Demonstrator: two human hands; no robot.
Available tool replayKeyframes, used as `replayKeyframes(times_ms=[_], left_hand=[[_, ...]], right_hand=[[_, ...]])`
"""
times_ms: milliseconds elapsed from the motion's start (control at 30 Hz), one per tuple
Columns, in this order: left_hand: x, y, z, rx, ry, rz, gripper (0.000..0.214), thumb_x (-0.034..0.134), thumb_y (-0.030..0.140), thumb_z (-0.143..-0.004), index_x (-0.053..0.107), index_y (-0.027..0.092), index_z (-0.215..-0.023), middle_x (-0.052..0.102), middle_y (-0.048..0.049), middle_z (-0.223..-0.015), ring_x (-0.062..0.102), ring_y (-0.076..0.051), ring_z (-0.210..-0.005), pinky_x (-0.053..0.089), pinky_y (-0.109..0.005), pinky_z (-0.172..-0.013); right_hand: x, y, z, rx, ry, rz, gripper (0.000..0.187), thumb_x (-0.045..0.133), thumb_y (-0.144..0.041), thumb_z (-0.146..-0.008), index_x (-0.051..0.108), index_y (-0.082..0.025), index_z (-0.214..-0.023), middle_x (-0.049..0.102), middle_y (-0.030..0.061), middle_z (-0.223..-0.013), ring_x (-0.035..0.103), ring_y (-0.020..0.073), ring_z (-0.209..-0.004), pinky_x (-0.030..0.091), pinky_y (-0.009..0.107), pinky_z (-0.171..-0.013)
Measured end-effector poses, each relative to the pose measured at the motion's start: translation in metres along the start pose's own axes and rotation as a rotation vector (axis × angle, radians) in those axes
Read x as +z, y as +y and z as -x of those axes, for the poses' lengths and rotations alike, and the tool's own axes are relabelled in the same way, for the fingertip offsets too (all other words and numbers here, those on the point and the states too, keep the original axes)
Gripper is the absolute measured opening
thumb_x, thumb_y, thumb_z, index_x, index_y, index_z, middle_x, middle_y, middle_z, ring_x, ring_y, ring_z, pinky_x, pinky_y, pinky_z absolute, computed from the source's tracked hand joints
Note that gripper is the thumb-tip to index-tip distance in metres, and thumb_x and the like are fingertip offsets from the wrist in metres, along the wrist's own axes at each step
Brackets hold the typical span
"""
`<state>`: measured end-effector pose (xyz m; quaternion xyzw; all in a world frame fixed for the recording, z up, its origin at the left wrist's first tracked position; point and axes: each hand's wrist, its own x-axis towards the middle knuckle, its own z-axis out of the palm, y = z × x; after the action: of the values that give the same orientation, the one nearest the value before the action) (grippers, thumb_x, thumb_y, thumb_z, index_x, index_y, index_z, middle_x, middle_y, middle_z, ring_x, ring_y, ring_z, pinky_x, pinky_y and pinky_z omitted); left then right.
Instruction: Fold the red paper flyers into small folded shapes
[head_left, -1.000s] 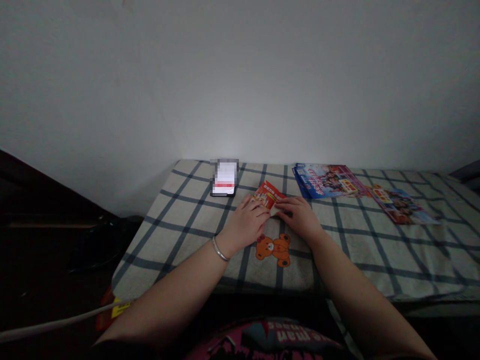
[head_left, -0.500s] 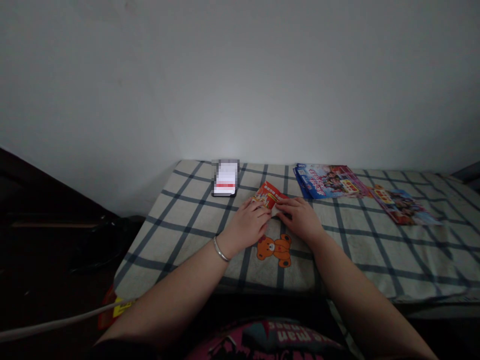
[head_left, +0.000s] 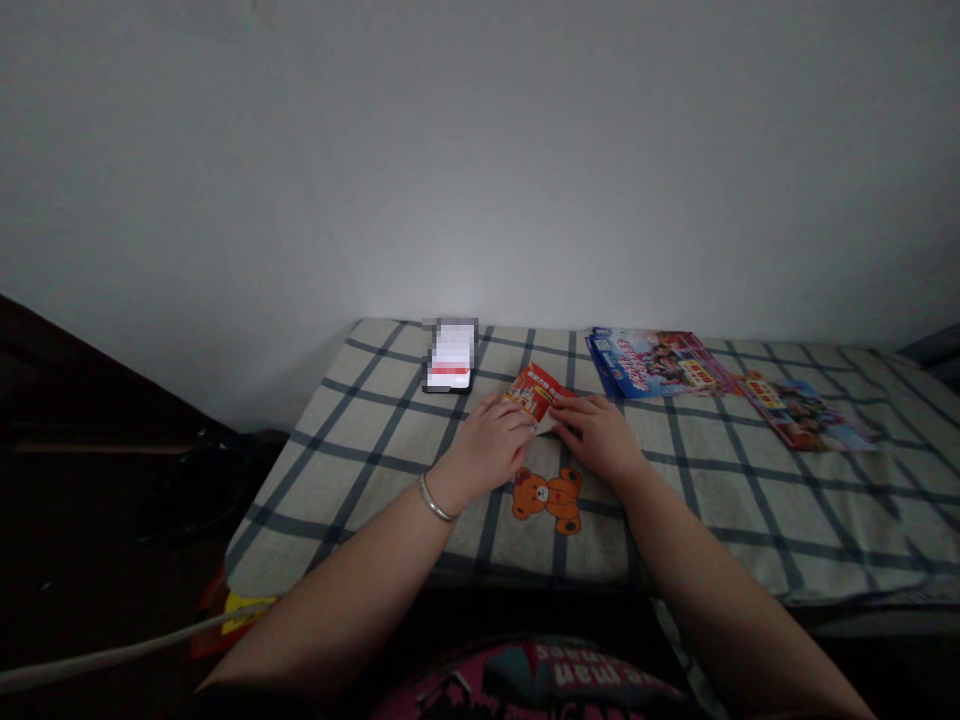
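A red printed leaflet [head_left: 534,385], partly folded with a pale underside showing at its near edge, lies on the checked cloth between my hands. My left hand [head_left: 491,445], with a silver bangle at the wrist, holds down its left side, fingers bent over the paper. On the right side, my right hand [head_left: 600,435] grips the leaflet's near right part between thumb and fingers. The fingertips hide some of the paper's edges. Just below the hands, an orange teddy bear print [head_left: 547,500] shows on the cloth.
A lit phone [head_left: 452,355] lies at the back left. Several blue and pink flyers [head_left: 660,360] overlap at the back right, with another flyer [head_left: 806,412] beside them. The checked cloth [head_left: 360,430] covers the table, which meets a white wall [head_left: 480,170].
My left hand has shifted very slightly left, uncovering a little more of the leaflet. The right hand stays nearly still on the paper.
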<state>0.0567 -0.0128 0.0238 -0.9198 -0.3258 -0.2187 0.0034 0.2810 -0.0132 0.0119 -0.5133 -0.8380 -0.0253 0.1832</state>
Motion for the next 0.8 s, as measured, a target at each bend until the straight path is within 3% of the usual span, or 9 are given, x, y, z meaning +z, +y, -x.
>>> replayKeyframes(times_ms=[167,300,533,633,800], left_hand=[[0.0,-0.002,-0.001,0.012,0.004,0.009,0.015,0.055,0.018,-0.086,0.07,0.019,-0.087,0.07,-0.0023,-0.104,0.057,-0.022,-0.108,0.032,-0.048,-0.111],[0.002,-0.001,-0.001,0.013,-0.01,-0.014,0.017,0.054,0.019,-0.087,0.069,0.017,-0.095,0.07,-0.0053,-0.101,0.057,-0.022,-0.11,0.033,-0.047,-0.112],[0.006,0.003,-0.002,-0.004,-0.044,-0.034,0.039,0.055,0.018,-0.086,0.056,0.016,-0.125,0.063,-0.007,-0.115,0.057,-0.022,-0.109,0.034,-0.045,-0.112],[0.008,0.003,-0.002,-0.007,-0.058,-0.046,0.035,0.056,0.023,-0.087,0.059,0.018,-0.122,0.062,-0.0069,-0.116,0.055,-0.024,-0.112,0.029,-0.049,-0.113],[0.011,-0.001,-0.003,0.029,-0.046,-0.035,0.034,0.055,0.025,-0.089,0.059,0.018,-0.122,0.058,-0.007,-0.13,0.049,-0.025,-0.12,0.028,-0.047,-0.114]], right_hand=[[0.002,-0.002,-0.008,0.023,0.032,0.044,0.029,0.056,-0.03,-0.092,0.069,-0.025,-0.117,0.067,0.0021,-0.124,0.057,0.0254,-0.104,0.045,0.043,-0.093],[0.002,-0.002,-0.011,0.017,0.035,0.03,0.027,0.055,-0.03,-0.093,0.07,-0.026,-0.115,0.067,0.0007,-0.124,0.057,0.025,-0.105,0.045,0.043,-0.094],[0.004,0.001,-0.008,0.002,0.051,-0.015,0.028,0.053,-0.028,-0.093,0.069,-0.026,-0.116,0.067,0.0009,-0.123,0.058,0.0242,-0.107,0.046,0.043,-0.096],[0.005,0.001,-0.008,0.002,0.061,-0.026,0.028,0.053,-0.027,-0.093,0.07,-0.024,-0.116,0.068,0.0008,-0.123,0.059,0.0234,-0.107,0.046,0.042,-0.098],[0.006,0.001,-0.009,0.003,0.041,-0.032,0.029,0.054,-0.024,-0.093,0.069,-0.024,-0.117,0.067,0.001,-0.124,0.059,0.0233,-0.107,0.047,0.043,-0.098]])
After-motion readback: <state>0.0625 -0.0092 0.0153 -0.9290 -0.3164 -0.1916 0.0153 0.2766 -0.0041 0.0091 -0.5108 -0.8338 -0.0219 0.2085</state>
